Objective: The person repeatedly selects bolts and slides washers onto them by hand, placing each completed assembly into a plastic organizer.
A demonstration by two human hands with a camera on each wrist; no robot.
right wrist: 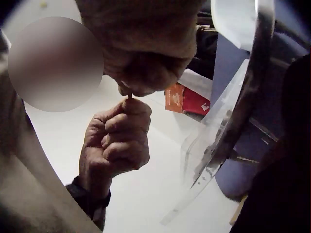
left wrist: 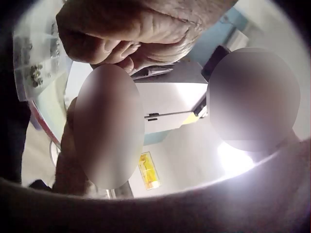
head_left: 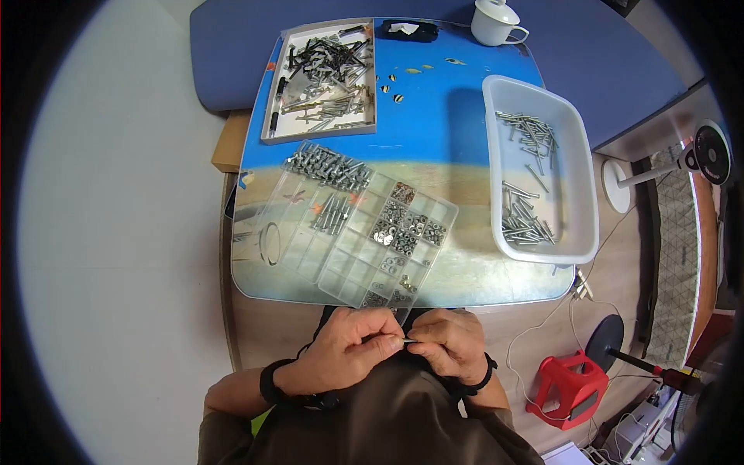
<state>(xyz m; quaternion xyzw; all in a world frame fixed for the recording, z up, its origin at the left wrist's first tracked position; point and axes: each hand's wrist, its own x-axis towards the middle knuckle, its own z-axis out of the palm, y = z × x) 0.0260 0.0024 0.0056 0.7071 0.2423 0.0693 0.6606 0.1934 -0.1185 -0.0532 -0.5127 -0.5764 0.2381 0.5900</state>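
Observation:
In the head view my left hand (head_left: 349,349) and right hand (head_left: 453,345) meet fingertip to fingertip at the table's near edge, over my lap. Between them runs a slim, shiny bolt (head_left: 409,340), pinched by thumb and finger at each end; most of it is covered by the fingers. The right wrist view shows the left hand (right wrist: 121,136) with its other fingers curled in, below the right hand (right wrist: 141,43). Just beyond the hands lies a clear compartment box (head_left: 353,271) with nuts, washers and bolts sorted in its cells.
A shallow white box (head_left: 271,116) of mixed screws stands at the back left. On the right is a white plastic tub (head_left: 496,209) with two heaps of long bolts. A lidded white mug (head_left: 490,27) and a black pouch (head_left: 422,35) sit at the back. A red stool (head_left: 570,387) stands at right.

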